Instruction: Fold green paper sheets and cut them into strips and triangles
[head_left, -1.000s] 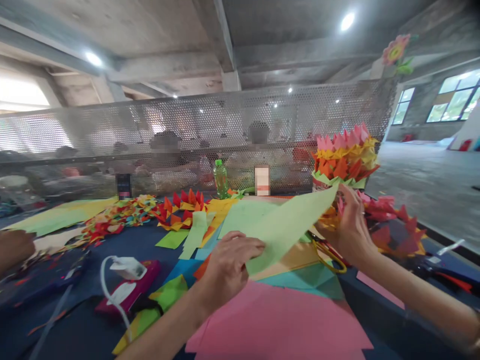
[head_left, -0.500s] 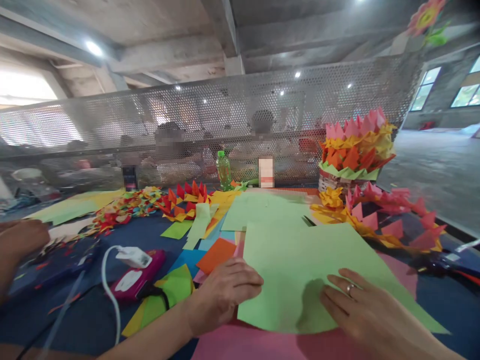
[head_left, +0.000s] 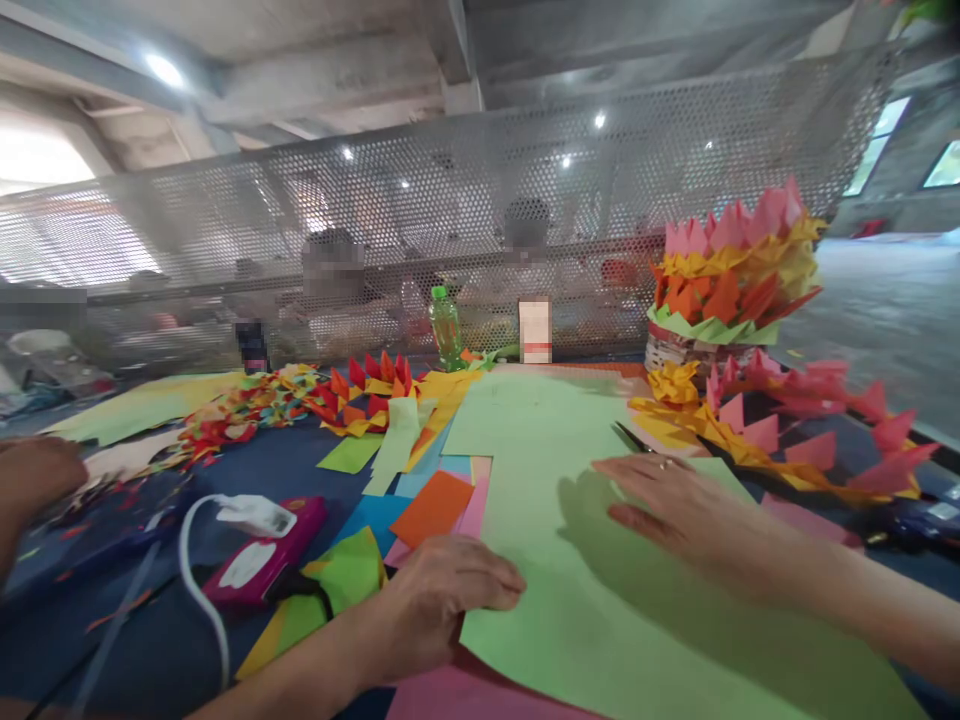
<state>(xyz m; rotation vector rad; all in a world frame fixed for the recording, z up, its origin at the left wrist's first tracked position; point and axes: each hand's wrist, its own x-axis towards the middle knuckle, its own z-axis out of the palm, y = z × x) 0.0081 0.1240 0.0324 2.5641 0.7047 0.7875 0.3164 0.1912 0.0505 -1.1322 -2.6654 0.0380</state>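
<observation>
A large light green paper sheet (head_left: 570, 600) lies before me, partly over pink paper (head_left: 480, 690) at its near edge. My left hand (head_left: 457, 590) is closed at the sheet's left edge, fingers bent over it and thumb hidden. Over the upper right of the sheet, my right hand (head_left: 675, 510) is open with fingers stretched out, a ring on one. Its shadow falls on the paper. Just beyond its fingertips are dark pointed blades (head_left: 628, 436), whose rest is partly hidden. Another light green sheet (head_left: 540, 400) lies farther back.
An orange square (head_left: 433, 508) and other coloured papers lie left, beside a magenta power strip (head_left: 270, 555) with a white cable. Folded-paper garlands (head_left: 810, 450) and a paper-petalled basket (head_left: 731, 285) stand right. A green-capped bottle (head_left: 445, 330) stands by a mesh screen (head_left: 480, 190). Another person's hand (head_left: 41, 475) is far left.
My right hand has moved up and away across the green sheet toward the blades. The sheet has shifted toward me. My left hand stays at its left edge. The view has tilted slightly.
</observation>
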